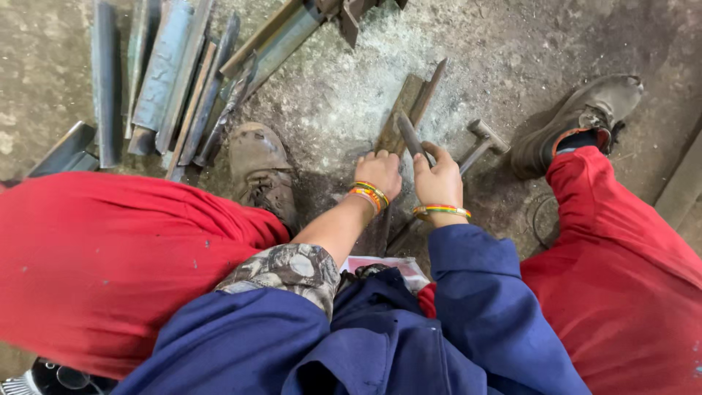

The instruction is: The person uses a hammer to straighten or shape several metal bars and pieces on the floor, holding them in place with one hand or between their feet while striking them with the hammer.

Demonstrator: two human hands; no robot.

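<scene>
On the far left, a pile of long metal bars [164, 80] lies on the dusty grey floor [322, 95]. They look dull, flat and a bit rusty. I count about eight, but they overlap, so I cannot be sure. Next comes a worn, muddy brown boot [259, 172]; there are two boots, and the other boot [578, 121] is far to the right. The legs wear bright red trousers [95, 263].

In the middle, the left hand [379, 173] lies flat, fingers curled down, pressing on a long angled metal bar [409, 110] that lies on the floor between the boots. Just beside it, the right hand [437, 179] is closed tight around a thin dark metal tool [409, 133] that tips up and to the left over the bar. Each wrist has bright striped bangles.

To the right of the hands, one hammer [479, 143] with a metal head lies on the floor.
</scene>
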